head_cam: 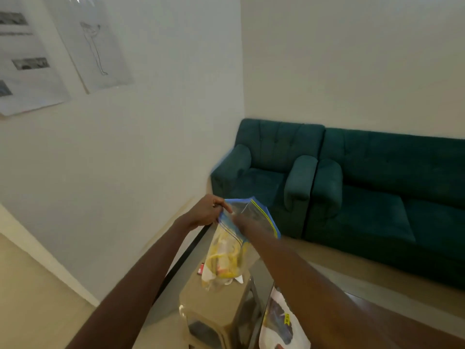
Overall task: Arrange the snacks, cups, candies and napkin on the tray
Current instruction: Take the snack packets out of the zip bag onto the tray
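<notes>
I hold a clear zip bag with a blue zipper strip up in front of me. It hangs with yellow and white snack packets inside. My left hand pinches the bag's top left edge. My right hand reaches into the bag's open mouth, so its fingers are partly hidden by the plastic. No tray, cups or napkin can be seen.
A small beige table stands below the bag. A second plastic bag lies on a dark wooden surface at the lower right. A teal armchair and teal sofa line the back wall. Posters hang on the left wall.
</notes>
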